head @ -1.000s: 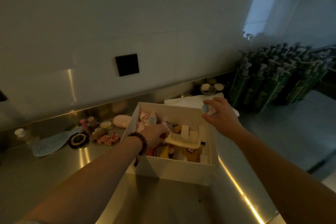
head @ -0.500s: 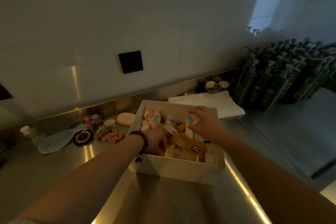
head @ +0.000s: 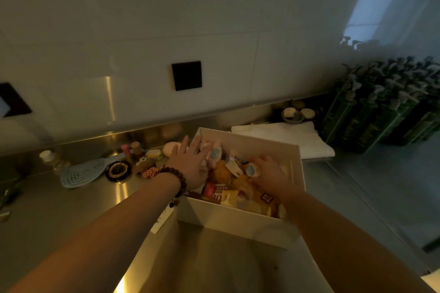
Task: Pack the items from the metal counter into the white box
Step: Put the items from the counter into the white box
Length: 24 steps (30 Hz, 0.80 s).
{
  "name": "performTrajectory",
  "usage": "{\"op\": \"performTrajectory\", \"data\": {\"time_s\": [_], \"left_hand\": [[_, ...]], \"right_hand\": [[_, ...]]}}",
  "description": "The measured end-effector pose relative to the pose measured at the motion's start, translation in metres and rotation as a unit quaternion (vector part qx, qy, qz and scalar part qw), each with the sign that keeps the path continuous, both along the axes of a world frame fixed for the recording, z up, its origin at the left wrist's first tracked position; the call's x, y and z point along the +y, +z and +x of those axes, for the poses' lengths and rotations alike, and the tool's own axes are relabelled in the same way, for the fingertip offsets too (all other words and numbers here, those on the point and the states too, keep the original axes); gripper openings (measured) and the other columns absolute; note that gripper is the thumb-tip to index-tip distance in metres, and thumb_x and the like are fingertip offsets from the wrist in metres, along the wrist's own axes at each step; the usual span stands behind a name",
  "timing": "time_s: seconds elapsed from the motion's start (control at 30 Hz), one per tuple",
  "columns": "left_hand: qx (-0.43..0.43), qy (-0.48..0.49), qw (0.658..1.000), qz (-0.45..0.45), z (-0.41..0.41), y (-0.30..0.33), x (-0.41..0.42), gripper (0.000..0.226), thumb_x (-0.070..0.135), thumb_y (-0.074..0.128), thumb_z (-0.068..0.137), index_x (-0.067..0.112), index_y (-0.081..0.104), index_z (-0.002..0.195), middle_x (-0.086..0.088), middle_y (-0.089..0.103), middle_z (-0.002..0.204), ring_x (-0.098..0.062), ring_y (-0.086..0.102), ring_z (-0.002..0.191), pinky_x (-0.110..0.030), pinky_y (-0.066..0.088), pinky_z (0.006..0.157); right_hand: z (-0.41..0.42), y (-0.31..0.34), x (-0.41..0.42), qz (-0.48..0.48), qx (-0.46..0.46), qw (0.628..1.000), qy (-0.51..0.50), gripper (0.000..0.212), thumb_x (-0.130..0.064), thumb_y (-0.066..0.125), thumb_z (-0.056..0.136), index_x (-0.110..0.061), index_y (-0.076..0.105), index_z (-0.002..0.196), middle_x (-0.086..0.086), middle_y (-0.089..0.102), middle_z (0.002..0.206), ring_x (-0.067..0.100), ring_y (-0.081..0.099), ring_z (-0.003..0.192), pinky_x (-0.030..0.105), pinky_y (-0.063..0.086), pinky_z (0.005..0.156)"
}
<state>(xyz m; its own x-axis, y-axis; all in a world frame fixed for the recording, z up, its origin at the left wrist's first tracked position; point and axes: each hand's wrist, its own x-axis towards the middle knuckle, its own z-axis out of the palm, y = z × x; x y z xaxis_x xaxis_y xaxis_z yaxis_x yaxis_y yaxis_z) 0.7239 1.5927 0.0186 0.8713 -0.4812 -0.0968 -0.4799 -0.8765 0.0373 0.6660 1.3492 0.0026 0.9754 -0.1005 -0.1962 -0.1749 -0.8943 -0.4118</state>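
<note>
The right hand (head: 269,173) pinches a small blue-white item (head: 252,170) low inside the white box (head: 238,223), likely seating it. The left hand (head: 190,162), fingers straight, its grip released, presses the contents flat. At nine o'clock, a blue brush (head: 83,172) waits on the tabletop (head: 71,209).

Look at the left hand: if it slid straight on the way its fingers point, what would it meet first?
Probably the pink soap just beyond the left hand's fingertips, past the white box's corner; depth is unclear.

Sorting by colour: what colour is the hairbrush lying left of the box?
Pale blue hairbrush, seen from the head view, the only one.
</note>
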Motion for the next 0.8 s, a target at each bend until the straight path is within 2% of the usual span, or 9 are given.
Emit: {"op": "performTrajectory", "data": {"time_s": [0.17,0.3,0.4,0.47,0.6,0.7,0.8], "left_hand": [[0.010,0.009,0.995,-0.104,-0.004,0.005,0.001,0.073,0.042,0.049,0.090,0.032,0.005,0.148,-0.004,-0.015,0.156,-0.025,-0.008,0.143,-0.039,0.008,0.112],[0.015,0.017,0.991,-0.130,-0.010,0.013,0.004,0.071,0.039,0.049,0.092,0.029,0.009,0.149,-0.006,-0.009,0.157,-0.024,-0.002,0.144,-0.038,0.017,0.112],[0.008,0.026,0.986,-0.163,-0.014,0.017,0.005,0.069,0.037,0.049,0.092,0.026,0.012,0.149,-0.008,-0.003,0.158,-0.025,0.009,0.143,-0.035,0.020,0.111],[0.010,0.035,0.983,-0.180,-0.015,0.018,0.007,0.069,0.038,0.048,0.091,0.025,0.012,0.149,-0.007,0.002,0.158,-0.025,0.014,0.142,-0.034,0.022,0.110],[0.014,0.051,0.972,-0.230,-0.024,0.019,0.024,0.067,0.050,0.044,0.090,0.025,0.018,0.148,-0.004,0.018,0.155,-0.023,0.024,0.138,-0.036,0.026,0.109],[-0.019,0.073,0.958,-0.276,-0.032,0.020,0.054,0.062,0.053,0.041,0.091,0.023,0.030,0.144,-0.002,0.032,0.150,-0.018,0.030,0.135,-0.033,0.027,0.108],[-0.046,0.120,0.951,-0.283,-0.037,0.023,0.097,0.063,0.052,0.045,0.089,0.021,0.033,0.143,-0.005,0.035,0.148,-0.020,0.032,0.134,-0.038,0.029,0.110]], "right_hand": [[0.000,0.002,0.002,-0.001,-0.009,1.000,-0.019,0.055,-0.031,0.073,0.078,-0.026,0.050,0.127,0.008,0.030,0.129,0.027,0.040,0.118,0.044,0.037,0.105],[-0.002,0.003,0.005,-0.003,-0.009,1.000,-0.010,0.055,-0.033,0.068,0.081,-0.029,0.045,0.131,0.007,0.035,0.130,0.027,0.041,0.117,0.044,0.040,0.102],[-0.003,0.008,0.013,-0.016,-0.070,0.997,0.003,0.055,-0.037,0.061,0.085,-0.031,0.041,0.136,0.005,0.039,0.134,0.024,0.042,0.120,0.043,0.039,0.102],[-0.002,0.015,0.025,-0.006,-0.119,0.993,0.012,0.051,-0.040,0.057,0.088,-0.032,0.041,0.136,0.002,0.042,0.135,0.021,0.044,0.120,0.037,0.040,0.100],[0.002,0.037,0.063,-0.015,-0.198,0.979,0.047,0.046,-0.045,0.051,0.091,-0.033,0.041,0.134,0.001,0.043,0.135,0.020,0.047,0.116,0.026,0.032,0.082],[0.010,0.053,0.101,-0.016,-0.231,0.969,0.082,0.046,-0.040,0.053,0.091,-0.030,0.044,0.134,0.003,0.041,0.137,0.022,0.046,0.119,0.030,0.038,0.090],[0.017,0.064,0.145,0.037,-0.235,0.966,0.100,0.046,-0.040,0.053,0.092,-0.030,0.043,0.136,0.002,0.038,0.139,0.019,0.043,0.122,0.036,0.039,0.100]]}}
